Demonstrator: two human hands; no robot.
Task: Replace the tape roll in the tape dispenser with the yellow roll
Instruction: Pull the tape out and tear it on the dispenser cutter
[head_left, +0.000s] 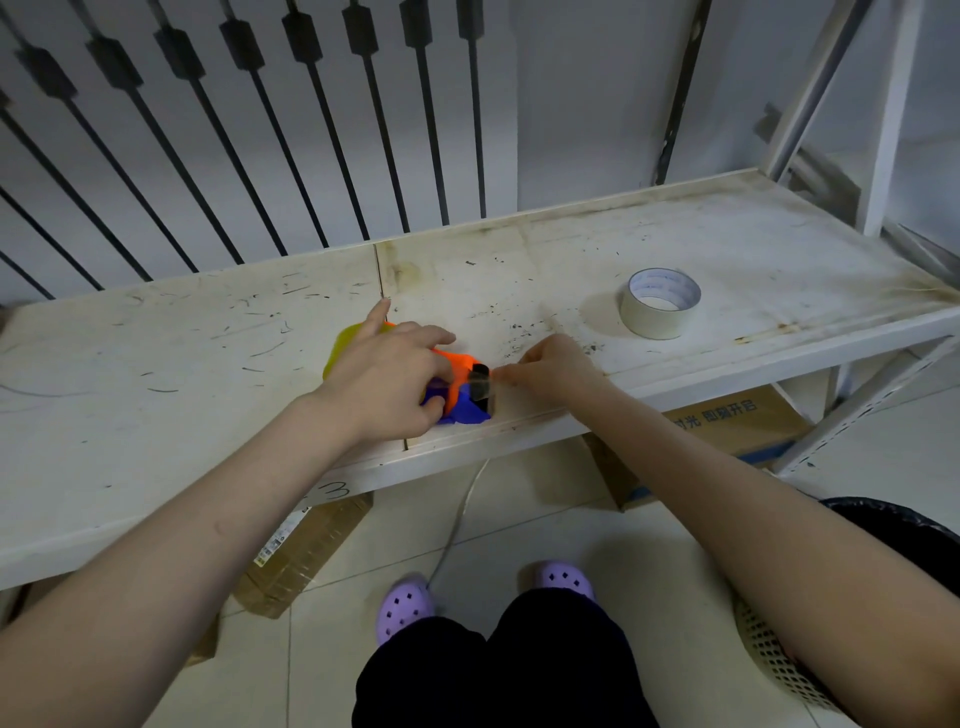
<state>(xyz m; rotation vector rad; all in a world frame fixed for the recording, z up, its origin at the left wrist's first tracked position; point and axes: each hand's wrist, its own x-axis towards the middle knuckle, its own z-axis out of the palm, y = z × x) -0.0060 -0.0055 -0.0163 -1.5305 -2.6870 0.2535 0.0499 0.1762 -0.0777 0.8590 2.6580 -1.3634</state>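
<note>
An orange and blue tape dispenser (464, 384) lies on the white shelf (156, 364) near its front edge. A yellow roll (343, 345) shows behind it, mostly hidden by my left hand (389, 379), which grips the dispenser body from above. My right hand (550, 366) pinches the tape end at the dispenser's black front part (480, 382), fingers closed on it. A pale cream tape roll (660, 304) stands flat on the shelf to the right, apart from both hands.
Black railing bars (311, 130) stand behind the shelf. A white upright post (888, 130) rises at the right end. Below the shelf are cardboard boxes (727, 431), a cable (462, 519) on the tiled floor, and a mesh bin (779, 654) at my right.
</note>
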